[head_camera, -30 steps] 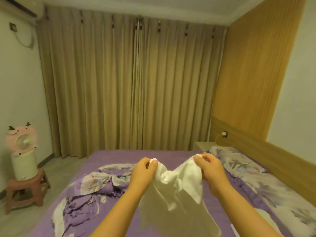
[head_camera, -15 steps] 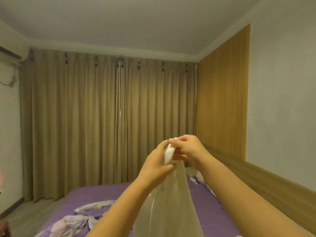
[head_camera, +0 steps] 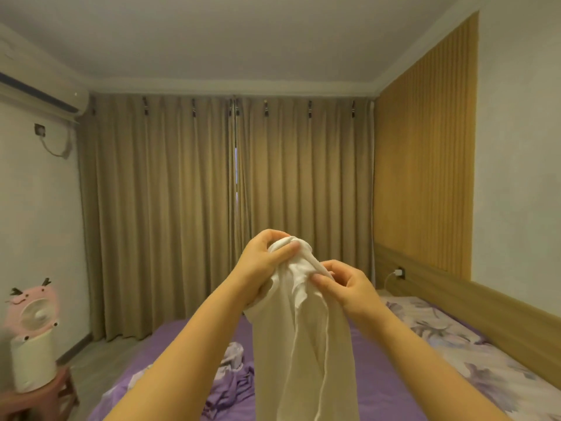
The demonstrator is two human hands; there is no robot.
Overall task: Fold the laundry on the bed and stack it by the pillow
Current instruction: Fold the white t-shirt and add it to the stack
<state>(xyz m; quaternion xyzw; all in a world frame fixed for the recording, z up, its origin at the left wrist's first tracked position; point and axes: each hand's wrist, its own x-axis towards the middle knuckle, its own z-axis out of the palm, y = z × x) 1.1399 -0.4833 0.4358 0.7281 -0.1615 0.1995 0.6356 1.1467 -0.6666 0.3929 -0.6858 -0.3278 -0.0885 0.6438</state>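
Note:
A white garment hangs in front of me above the purple bed, reaching down out of the frame. My left hand grips its bunched top edge, thumb over the cloth. My right hand pinches the fabric just below and to the right of that. More crumpled purple and floral laundry lies on the bed behind my left forearm. The floral pillow lies along the headboard at the right.
A wooden headboard with a plugged-in charger runs along the right wall. Tan curtains close off the far side. At the left, a pink fan stands on a small stool.
My hands have come together at the garment's top, then the right hand slid lower on the cloth. The view rose, then dropped a little and turned.

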